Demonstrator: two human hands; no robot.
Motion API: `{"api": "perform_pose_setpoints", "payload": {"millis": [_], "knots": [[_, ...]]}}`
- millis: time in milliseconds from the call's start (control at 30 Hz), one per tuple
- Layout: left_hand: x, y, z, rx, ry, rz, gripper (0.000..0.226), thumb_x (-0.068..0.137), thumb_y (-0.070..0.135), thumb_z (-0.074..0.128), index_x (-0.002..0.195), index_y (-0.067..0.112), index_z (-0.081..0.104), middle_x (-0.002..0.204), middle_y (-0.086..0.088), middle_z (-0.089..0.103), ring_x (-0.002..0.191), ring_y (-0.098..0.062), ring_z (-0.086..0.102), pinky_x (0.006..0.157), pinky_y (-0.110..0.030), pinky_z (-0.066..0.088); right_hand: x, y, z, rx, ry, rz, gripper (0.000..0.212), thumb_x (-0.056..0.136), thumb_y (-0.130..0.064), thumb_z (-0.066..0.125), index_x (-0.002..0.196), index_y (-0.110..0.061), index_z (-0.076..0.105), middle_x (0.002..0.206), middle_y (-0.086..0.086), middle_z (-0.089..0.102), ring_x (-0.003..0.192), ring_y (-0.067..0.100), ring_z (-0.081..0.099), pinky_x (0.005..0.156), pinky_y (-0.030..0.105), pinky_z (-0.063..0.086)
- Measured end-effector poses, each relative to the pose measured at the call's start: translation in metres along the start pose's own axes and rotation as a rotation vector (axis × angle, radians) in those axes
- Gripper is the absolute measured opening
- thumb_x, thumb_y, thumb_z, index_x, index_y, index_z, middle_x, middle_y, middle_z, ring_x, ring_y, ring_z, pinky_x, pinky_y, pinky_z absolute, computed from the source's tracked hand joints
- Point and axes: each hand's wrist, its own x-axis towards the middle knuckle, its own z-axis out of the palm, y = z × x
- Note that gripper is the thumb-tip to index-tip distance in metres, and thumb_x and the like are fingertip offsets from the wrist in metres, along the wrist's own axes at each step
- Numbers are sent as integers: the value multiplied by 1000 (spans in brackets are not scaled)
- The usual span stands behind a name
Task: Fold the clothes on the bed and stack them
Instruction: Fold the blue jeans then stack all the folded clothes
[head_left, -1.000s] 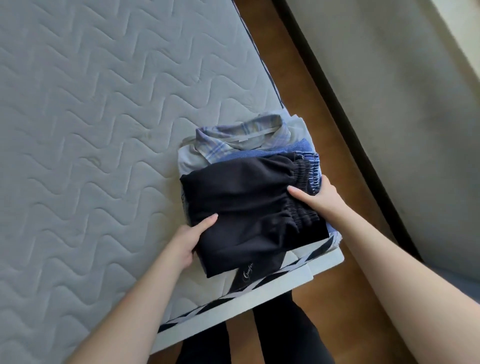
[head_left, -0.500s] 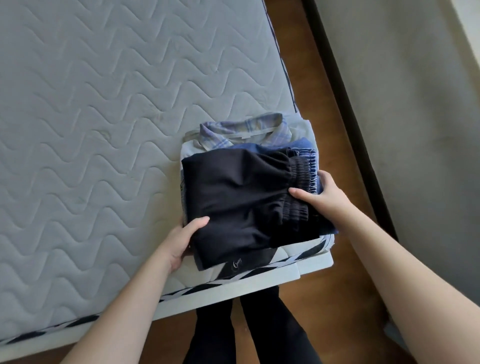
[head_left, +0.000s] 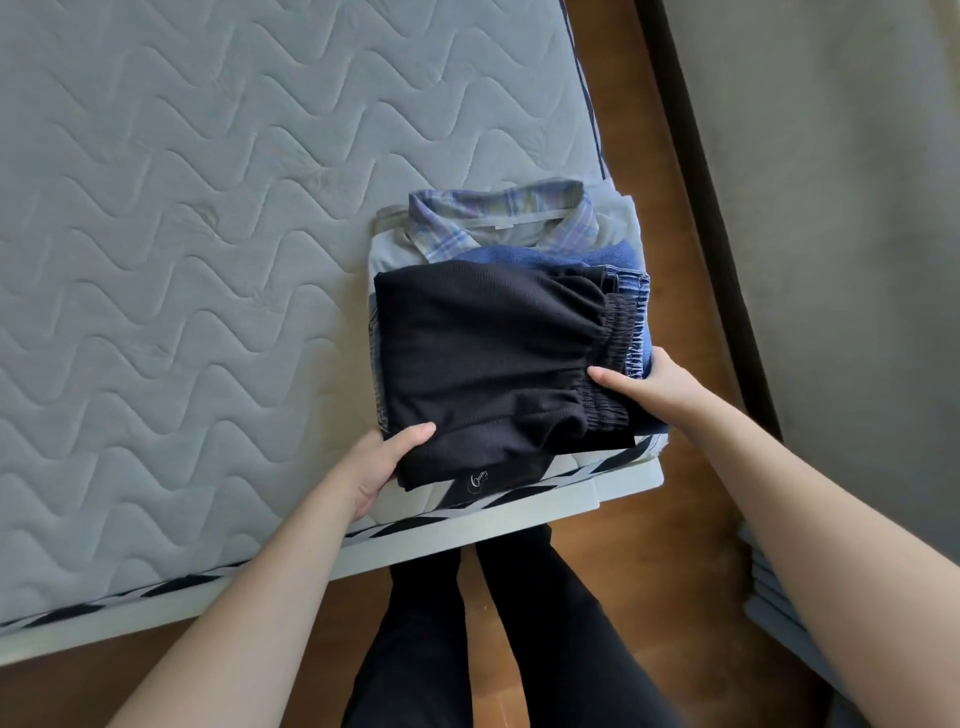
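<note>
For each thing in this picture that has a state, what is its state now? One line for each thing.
black trousers: folded, on top of the stack.
blue garment: folded, under the black trousers.
plaid shirt: folded, low in the stack, collar showing.
stack: at the mattress corner, gripped from both sides.
left hand: grips the stack's near left corner.
right hand: grips the stack's right edge.
mattress: bare, quilted.

text | small white script logo, unreadable | on black garment (head_left: 483, 358) hem

A brown wooden floor (head_left: 670, 519) runs beside a dark skirting strip (head_left: 711, 218) and a plain grey-beige wall (head_left: 841, 208).
</note>
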Motion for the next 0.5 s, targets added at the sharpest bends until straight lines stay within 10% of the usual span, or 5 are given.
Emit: {"api": "perform_pose_setpoints", "payload": {"millis": [133,300,500], "knots": [[-5,-8,-1,-60,-28,27,57,57,48,79,106,20,69,105,7,74,95,-7,70,83,-29,49,-11,-1,-2,-16,124,-68,94,45,-82,75,117,-29,45,100,-20,58,88,1,59,62,20,46],[-12,-33,1,71,-77,-60,27,83,37,74,106,25,69,110,9,73,98,-7,69,96,-34,50,-20,24,-3,-82,112,-31,89,47,-81,74,116,-31,50,102,-17,63,89,4,61,64,25,49],[-24,-39,27,447,388,158,84,84,55,66,149,19,27,146,-5,43,130,-26,46,108,-44,41,-23,30,-8,-263,326,-48,90,75,-58,74,147,-24,33,135,7,53,119,25,55,97,42,46]]}}
